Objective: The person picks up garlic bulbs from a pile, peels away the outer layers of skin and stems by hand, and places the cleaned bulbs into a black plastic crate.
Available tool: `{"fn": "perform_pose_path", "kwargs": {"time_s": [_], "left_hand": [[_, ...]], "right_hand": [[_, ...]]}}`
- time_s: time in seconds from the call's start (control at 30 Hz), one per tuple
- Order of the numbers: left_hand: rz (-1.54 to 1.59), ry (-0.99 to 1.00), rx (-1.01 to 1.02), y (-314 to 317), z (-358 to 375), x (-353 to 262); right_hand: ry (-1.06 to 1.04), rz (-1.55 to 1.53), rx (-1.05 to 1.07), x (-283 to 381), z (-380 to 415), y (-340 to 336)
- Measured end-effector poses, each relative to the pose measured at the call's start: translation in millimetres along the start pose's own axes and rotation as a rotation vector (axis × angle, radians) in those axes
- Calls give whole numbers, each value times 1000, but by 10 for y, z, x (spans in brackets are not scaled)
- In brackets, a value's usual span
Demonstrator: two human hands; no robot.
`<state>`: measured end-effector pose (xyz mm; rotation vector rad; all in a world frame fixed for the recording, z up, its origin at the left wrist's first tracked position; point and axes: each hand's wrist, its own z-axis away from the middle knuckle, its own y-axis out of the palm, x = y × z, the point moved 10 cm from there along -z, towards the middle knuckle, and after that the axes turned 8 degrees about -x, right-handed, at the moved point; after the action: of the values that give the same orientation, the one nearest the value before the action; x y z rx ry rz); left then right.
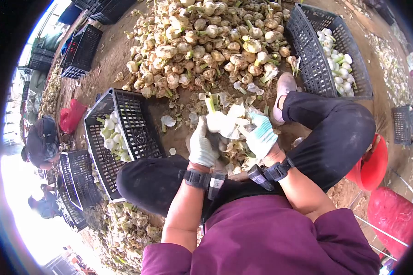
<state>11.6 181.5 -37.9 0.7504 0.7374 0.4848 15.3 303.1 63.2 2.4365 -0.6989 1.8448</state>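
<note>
A white garlic bulb [218, 123] with a short green stem is held up in front of me, between both hands. My left hand [201, 146], in a whitish work glove, has its fingers closed around the bulb's left side. My right hand [260, 135], in a striped white and blue glove, is closed at the bulb's right side, on loose pale papery skin [236, 112]. Its fingertips are partly hidden by that skin. Shed skins [238, 153] lie on the ground below the hands, between my legs.
A large heap of unpeeled garlic [202, 46] lies ahead. Black crates stand at left [144, 121] and right [307, 50], with cleaned white bulbs [339, 68] inside the right one. A red bucket [371, 167] is by my right knee. Another person [42, 142] is at far left.
</note>
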Motion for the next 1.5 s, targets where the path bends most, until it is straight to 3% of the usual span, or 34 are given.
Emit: {"fn": "perform_pose_path", "kwargs": {"time_s": [0.07,0.1,0.13,0.2,0.23,0.27,0.33,0.37,0.4,0.47,0.53,0.6,0.63,0.67,0.73,0.77,0.8,0.87,0.9,0.97,1.0,1.07,1.1,1.23,1.27,1.33,1.37,1.43,1.47,1.5], "left_hand": [[35,-63,81,-113,-29,38],[63,-131,167,-18,-12,64],[62,-130,166,16,-36,84],[-303,254,-322,-198,-76,-222],[-461,382,-320,-190,-65,-348],[-587,400,-318,-126,-15,-379],[-634,360,-393,-192,9,-370],[-505,380,-364,-158,14,-394],[-378,397,-333,-108,25,-417],[-334,324,-162,142,60,-392],[-352,379,-110,203,88,-435],[-481,374,-173,117,73,-425],[-614,365,-235,58,62,-413],[-613,361,-240,76,66,-409],[-888,414,-178,284,60,-384],[-739,386,-133,298,17,-286],[-795,430,-115,337,19,-279],[-735,395,-94,296,-8,-254],[-736,398,-99,283,2,-279],[-799,362,-191,193,12,-312],[-800,361,-193,190,12,-305],[-820,423,-281,126,9,-367],[-958,556,-321,152,24,-470],[-1181,705,-425,266,108,-554],[-1186,700,-419,279,103,-539],[-1004,481,-408,141,29,-409],[-852,466,-381,107,0,-410],[-588,479,-294,126,-18,-402],[-490,471,-253,143,-30,-401],[-317,413,-235,97,-62,-371]], "right_hand": [[-97,216,-17,-136,100,17],[312,-98,194,-192,17,137],[312,-99,194,-207,18,133],[231,61,290,-252,71,152],[15,46,314,-97,63,171],[21,48,311,-194,115,199],[-208,312,178,-203,194,179],[260,227,534,-564,121,406],[406,422,396,-1143,185,357],[429,557,427,-1684,201,309],[451,690,473,-1772,236,257],[311,483,384,-1257,75,262],[423,181,438,-1063,124,332],[427,181,441,-959,108,311],[503,-324,643,-679,239,520],[507,-587,614,-576,260,569],[273,-251,633,-544,232,574],[216,-250,596,-507,209,546],[215,-254,600,-500,212,544],[553,-228,607,-775,321,516],[554,-230,609,-768,317,496],[319,-110,532,-632,169,391],[613,-303,445,-821,269,395],[378,-179,477,-530,143,394],[481,134,496,-725,213,399],[252,341,454,-635,151,358],[256,337,449,-685,146,363],[638,106,619,-1040,393,515],[640,100,614,-1082,416,539],[548,329,692,-1146,454,570]]}}
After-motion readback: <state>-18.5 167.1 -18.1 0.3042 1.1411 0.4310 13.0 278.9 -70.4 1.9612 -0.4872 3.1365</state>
